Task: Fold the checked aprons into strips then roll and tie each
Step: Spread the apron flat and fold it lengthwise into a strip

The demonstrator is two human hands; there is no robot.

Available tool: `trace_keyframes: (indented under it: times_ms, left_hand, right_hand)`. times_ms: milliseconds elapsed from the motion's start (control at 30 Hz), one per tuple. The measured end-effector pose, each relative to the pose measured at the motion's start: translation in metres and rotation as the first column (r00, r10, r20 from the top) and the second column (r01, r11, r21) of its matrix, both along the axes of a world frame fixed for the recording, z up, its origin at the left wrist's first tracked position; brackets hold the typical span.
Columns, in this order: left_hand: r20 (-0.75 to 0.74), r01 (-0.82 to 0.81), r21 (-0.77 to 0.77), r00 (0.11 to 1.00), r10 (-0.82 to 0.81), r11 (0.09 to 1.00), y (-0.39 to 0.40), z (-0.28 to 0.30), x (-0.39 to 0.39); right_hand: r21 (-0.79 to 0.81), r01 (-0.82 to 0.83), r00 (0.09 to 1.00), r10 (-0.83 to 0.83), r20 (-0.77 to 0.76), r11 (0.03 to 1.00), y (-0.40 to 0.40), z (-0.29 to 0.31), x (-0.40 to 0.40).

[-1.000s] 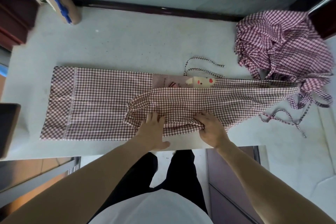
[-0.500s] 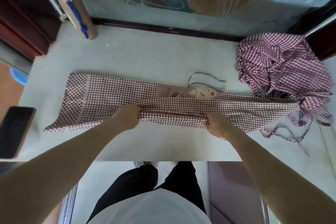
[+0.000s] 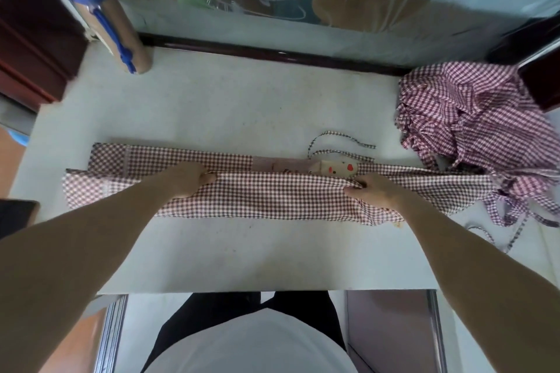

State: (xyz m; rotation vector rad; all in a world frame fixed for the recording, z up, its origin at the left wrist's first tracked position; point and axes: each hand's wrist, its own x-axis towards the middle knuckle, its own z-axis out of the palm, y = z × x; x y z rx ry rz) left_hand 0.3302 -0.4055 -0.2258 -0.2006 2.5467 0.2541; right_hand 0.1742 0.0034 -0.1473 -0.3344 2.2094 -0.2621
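Apron in hand: the checked apron [image 3: 272, 194] lies flat across the middle of the white table [image 3: 242, 251], folded into a long band with its near half laid over the far half

Long axis: the band runs left to right, square to the person; the fold travels from the near side towards the far side, away from the body

Left hand: the left hand [image 3: 189, 180] grips the upper fold edge left of centre, fingers curled round the cloth

Right hand: the right hand [image 3: 371, 192] pinches the same edge right of centre, thumb and fingers closed on a small bunch of fabric

Nearer hand: neither is clearly nearer; both sit on the fold line, well apart, with a taut stretch of check between them

Ties: loose straps [image 3: 342, 139] trail just beyond the far edge; more tangle at the right end

Waiting pile: a heap of aprons [image 3: 472, 118] sits at the far right corner

Change: half a second ago the gathered edge was held up and narrow; now it is carried further over and the layer is spread wider, while the hands have moved apart

Judged next: press the fold flat, then roll along the long axis
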Motion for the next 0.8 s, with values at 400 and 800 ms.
trace_keyframes:
  times_ms: [400, 800]
  left_hand:
    - [-0.07, -0.098, 0.153, 0.992, 0.11, 0.983, -0.009, 0.028, -0.054]
    - [0.048, -0.003, 0.237, 0.999, -0.009, 0.971, -0.013, 0.021, -0.062]
  right_hand:
    - [0.235, -0.203, 0.97, 0.228, -0.084, 0.95, -0.034, -0.009, -0.072]
    - [0.24, -0.163, 0.92, 0.235, -0.313, 0.957, -0.05, -0.041, -0.081]
